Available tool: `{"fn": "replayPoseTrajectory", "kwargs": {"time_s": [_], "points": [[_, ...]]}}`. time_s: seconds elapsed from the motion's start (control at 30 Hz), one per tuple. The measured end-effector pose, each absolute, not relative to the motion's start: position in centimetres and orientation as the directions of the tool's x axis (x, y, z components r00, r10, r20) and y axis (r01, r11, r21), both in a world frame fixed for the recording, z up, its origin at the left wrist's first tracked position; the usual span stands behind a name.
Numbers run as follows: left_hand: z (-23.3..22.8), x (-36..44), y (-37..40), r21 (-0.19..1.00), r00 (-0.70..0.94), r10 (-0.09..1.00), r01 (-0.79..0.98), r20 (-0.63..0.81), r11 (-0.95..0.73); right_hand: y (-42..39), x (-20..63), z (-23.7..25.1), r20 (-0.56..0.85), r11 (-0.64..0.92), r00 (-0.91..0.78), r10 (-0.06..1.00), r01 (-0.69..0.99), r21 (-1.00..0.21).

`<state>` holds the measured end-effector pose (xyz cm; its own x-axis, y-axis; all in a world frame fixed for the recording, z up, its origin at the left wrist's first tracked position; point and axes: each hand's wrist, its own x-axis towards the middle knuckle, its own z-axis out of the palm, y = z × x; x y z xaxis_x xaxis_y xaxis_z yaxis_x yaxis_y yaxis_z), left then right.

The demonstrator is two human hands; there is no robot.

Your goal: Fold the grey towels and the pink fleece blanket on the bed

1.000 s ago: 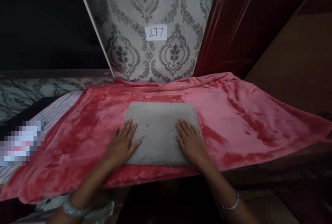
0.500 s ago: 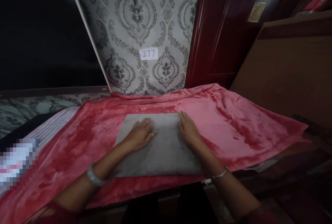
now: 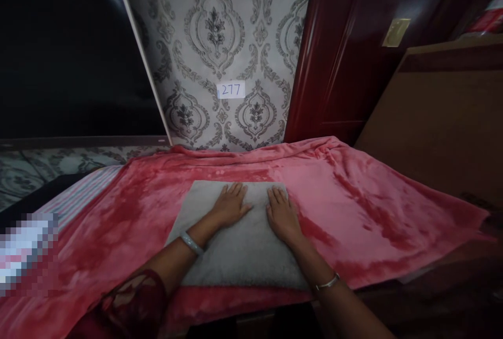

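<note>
Both hands lie flat, fingers spread and palms down, with no grip closed on anything. The left hand (image 3: 230,207) and right hand (image 3: 282,216) rest side by side on the far half of a folded grey towel (image 3: 239,255), near its upper edge at the centre of the frame; the open, pressing posture suits holding or flattening the cloth against the surface beneath. The towel lies square on a pink plush blanket (image 3: 353,208), which drapes over the bench and gives a soft backing. A bangle (image 3: 191,243) circles the left wrist, a thin bracelet (image 3: 327,282) the right. Behind, patterned wallpaper (image 3: 220,40) carries a small label reading 277 (image 3: 231,89); a dark red door (image 3: 346,56) stands at upper right.
</note>
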<state>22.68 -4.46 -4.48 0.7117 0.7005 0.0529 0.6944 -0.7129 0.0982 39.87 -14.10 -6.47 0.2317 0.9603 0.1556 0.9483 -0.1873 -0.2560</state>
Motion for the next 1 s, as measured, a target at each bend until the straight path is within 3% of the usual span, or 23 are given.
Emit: {"fn": "replayPoseTrajectory", "kwargs": {"time_s": [0.27,0.63,0.73,0.83,0.93,1.0], "points": [[-4.1,13.7,1.4,0.214,0.468,0.881,0.856,0.064,-0.471,-14.0,39.8,-6.8,0.154,-0.183,0.232,0.960,0.943,-0.277],[-4.8,9.0,0.6,0.427,0.331,0.934,0.831,0.135,-0.356,-14.1,40.0,-6.5,0.167,-0.180,0.248,0.954,0.923,-0.339],[-4.5,8.3,-0.5,0.669,0.246,0.958,0.689,0.148,-0.280,-13.9,40.1,-6.9,0.190,-0.164,0.252,0.949,0.908,-0.385],[-3.7,7.8,-1.5,0.888,0.109,0.994,0.454,0.016,-0.064,-13.5,40.5,-7.5,0.237,-0.135,0.270,0.933,0.875,-0.465],[-2.8,7.9,-2.1,0.956,0.050,0.993,0.278,-0.111,0.093,-13.1,41.6,-8.1,0.270,-0.152,0.407,0.873,0.752,-0.642],[-2.3,8.1,-2.2,0.967,0.062,0.984,0.203,-0.168,0.153,-13.0,42.6,-8.5,0.227,-0.136,0.519,0.824,0.570,-0.810]]}}
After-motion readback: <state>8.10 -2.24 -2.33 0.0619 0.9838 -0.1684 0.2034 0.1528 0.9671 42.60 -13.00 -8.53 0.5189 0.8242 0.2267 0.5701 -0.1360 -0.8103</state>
